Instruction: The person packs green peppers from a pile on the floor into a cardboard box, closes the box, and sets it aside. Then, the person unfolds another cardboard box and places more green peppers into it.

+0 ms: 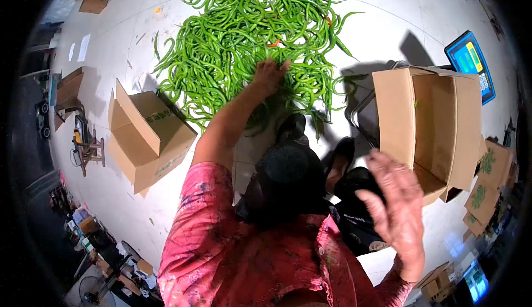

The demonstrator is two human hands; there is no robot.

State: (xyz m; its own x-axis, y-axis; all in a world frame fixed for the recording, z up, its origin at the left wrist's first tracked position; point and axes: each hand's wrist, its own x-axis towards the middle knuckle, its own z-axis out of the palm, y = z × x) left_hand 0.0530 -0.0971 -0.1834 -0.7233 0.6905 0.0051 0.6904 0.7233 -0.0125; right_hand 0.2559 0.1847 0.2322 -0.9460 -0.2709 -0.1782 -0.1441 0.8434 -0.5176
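Observation:
A wide heap of long green chili peppers (221, 46), with a few red ones among them, is spread over the pale floor in front of me. My left hand (270, 77) reaches into the near part of the heap, its thumb spread away from the bent fingers; the fingertips are partly hidden. My right hand (394, 210) is raised at my right side, fingers apart and nothing in it. Just beyond it stands an open cardboard box (394, 118), with a small green bit on its inner wall.
A digital scale display (470, 66) stands behind the right box. Another open cardboard box (147, 135) is at the left. My shoes (343, 152) are close to the heap's near edge. Flattened cardboard (487, 188) lies far right; a small wooden stool (88, 152) stands far left.

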